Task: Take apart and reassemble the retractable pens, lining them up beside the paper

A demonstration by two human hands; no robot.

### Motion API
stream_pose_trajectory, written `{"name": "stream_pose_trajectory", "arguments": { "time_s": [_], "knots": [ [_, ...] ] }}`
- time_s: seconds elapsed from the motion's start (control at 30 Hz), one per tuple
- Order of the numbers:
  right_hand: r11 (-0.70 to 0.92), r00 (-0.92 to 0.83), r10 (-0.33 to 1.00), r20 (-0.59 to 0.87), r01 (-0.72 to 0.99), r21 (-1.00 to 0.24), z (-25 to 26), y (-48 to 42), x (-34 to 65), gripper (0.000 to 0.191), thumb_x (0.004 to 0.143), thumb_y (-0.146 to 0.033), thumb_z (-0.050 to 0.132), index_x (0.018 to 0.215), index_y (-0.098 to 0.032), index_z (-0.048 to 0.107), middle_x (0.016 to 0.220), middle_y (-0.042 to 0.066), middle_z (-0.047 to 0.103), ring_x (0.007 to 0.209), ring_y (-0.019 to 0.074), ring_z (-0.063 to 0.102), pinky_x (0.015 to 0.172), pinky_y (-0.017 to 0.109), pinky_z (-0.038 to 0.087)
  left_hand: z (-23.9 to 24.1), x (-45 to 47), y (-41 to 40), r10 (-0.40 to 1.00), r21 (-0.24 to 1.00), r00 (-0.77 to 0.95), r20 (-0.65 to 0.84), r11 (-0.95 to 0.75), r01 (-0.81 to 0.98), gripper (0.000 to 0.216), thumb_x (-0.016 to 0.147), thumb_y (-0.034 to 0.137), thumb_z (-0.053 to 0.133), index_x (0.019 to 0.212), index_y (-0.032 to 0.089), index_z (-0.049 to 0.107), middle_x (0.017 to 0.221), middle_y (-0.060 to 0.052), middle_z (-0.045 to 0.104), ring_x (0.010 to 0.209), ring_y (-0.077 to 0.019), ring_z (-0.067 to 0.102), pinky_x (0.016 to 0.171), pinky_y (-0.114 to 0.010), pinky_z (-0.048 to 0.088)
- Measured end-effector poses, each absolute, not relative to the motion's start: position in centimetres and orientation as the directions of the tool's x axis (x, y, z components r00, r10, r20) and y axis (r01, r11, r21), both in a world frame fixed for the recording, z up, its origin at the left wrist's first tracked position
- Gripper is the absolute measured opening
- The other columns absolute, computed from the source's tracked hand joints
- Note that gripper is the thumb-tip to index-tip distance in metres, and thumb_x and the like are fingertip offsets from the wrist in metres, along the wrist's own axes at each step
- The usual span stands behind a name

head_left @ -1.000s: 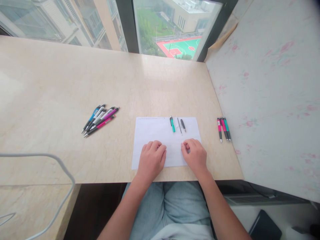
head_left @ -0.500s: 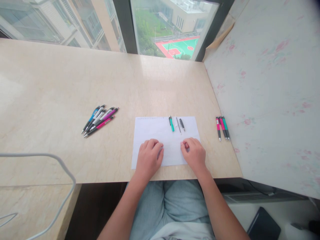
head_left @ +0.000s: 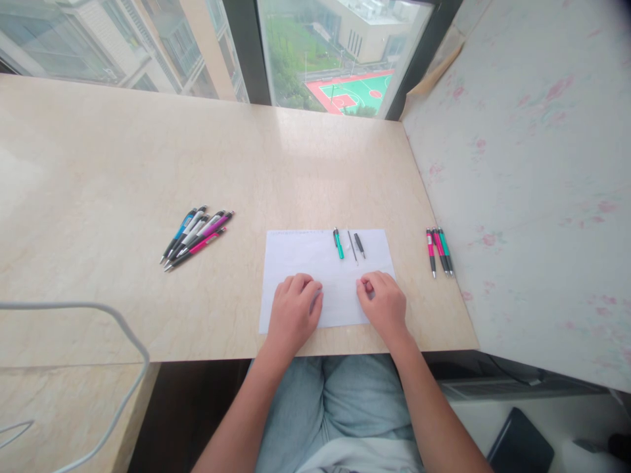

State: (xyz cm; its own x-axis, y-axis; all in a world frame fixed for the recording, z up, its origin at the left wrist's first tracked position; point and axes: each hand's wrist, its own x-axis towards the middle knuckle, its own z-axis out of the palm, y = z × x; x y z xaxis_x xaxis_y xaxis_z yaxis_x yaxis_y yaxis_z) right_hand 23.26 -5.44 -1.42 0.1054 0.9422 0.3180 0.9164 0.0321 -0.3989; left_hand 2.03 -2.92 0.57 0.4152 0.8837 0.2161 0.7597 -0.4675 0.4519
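Observation:
My left hand (head_left: 294, 303) rests on the left part of a white sheet of paper (head_left: 340, 302). Its fingers are loosely bent, the thumb stands apart from them, and nothing shows in it. On the sheet's right side lies my right hand (head_left: 382, 299), fingers curled in and thumb against them, with no object visible inside. Beyond the hands, the parts of a pen lie side by side on the paper: a green barrel with clip (head_left: 338, 244), a thin dark refill (head_left: 352, 247) and a black grip section with a metal tip (head_left: 359, 245). Neither hand touches these parts.
Several assembled pens (head_left: 197, 238) lie in a loose pile on the table (head_left: 148, 157) to the left. Three pens (head_left: 438, 252), two pink and one green, lie near the patterned wall (head_left: 532, 217). A grey cable (head_left: 113, 311) loops at left. A window is behind.

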Motion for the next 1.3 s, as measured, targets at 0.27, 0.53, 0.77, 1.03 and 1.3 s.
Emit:
{"name": "stream_pose_trajectory", "arguments": {
  "time_s": [0.27, 0.53, 0.77, 1.03, 1.3],
  "knots": [
    [0.032, 0.108, 0.941, 0.32, 0.915, -0.403, -1.34, -5.39, 23.24, 0.014, 0.09, -0.022, 0.055, 0.076, -0.022, 0.058, 0.068, 0.001, 0.059, 0.071, 0.0178, 0.053, 0.065, 0.031, 0.036, 0.68, 2.07, -2.93, 0.883, 0.456, 0.414, 0.221, -0.469, 0.757, 0.011, 0.095, 0.021, 0.052, 0.098, 0.02, 0.063, 0.099, -0.008, 0.064, 0.091, -0.0241, 0.055, 0.082, -0.041, 0.044],
    [0.028, 0.114, 0.942, 0.316, 0.911, -0.413, -1.43, -5.44, 23.35, 0.014, 0.089, -0.022, 0.055, 0.076, -0.022, 0.058, 0.069, 0.001, 0.059, 0.071, 0.018, 0.053, 0.065, 0.03, 0.036, 0.73, 2.04, -2.91, 0.882, 0.451, 0.412, 0.227, -0.47, 0.759, 0.011, 0.094, 0.021, 0.052, 0.097, 0.021, 0.062, 0.098, -0.008, 0.063, 0.091, -0.0241, 0.056, 0.082, -0.04, 0.045],
    [0.026, 0.115, 0.943, 0.312, 0.91, -0.414, -1.31, -5.4, 23.31, 0.014, 0.09, -0.022, 0.055, 0.075, -0.022, 0.058, 0.068, 0.001, 0.059, 0.071, 0.0181, 0.053, 0.065, 0.03, 0.036, 0.56, 2.02, -2.93, 0.882, 0.456, 0.414, 0.223, -0.47, 0.756, 0.011, 0.095, 0.021, 0.052, 0.098, 0.021, 0.062, 0.099, -0.008, 0.063, 0.092, -0.0242, 0.056, 0.083, -0.04, 0.045],
    [0.016, 0.118, 0.947, 0.299, 0.911, -0.412, -1.3, -5.38, 23.28, 0.014, 0.089, -0.022, 0.056, 0.075, -0.022, 0.058, 0.068, 0.001, 0.059, 0.071, 0.0178, 0.053, 0.065, 0.03, 0.036, 0.71, 2.02, -2.87, 0.884, 0.469, 0.414, 0.218, -0.467, 0.75, 0.011, 0.095, 0.021, 0.052, 0.098, 0.021, 0.062, 0.099, -0.008, 0.063, 0.092, -0.0242, 0.056, 0.083, -0.04, 0.045],
    [0.02, 0.119, 0.945, 0.305, 0.909, -0.417, -1.14, -5.34, 23.24, 0.015, 0.09, -0.023, 0.056, 0.075, -0.022, 0.058, 0.068, 0.0, 0.058, 0.07, 0.0173, 0.053, 0.065, 0.03, 0.036, 0.51, 1.94, -2.95, 0.886, 0.472, 0.415, 0.208, -0.462, 0.751, 0.011, 0.095, 0.021, 0.052, 0.098, 0.02, 0.062, 0.1, -0.008, 0.063, 0.092, -0.0242, 0.056, 0.084, -0.04, 0.044]
  ]
}}
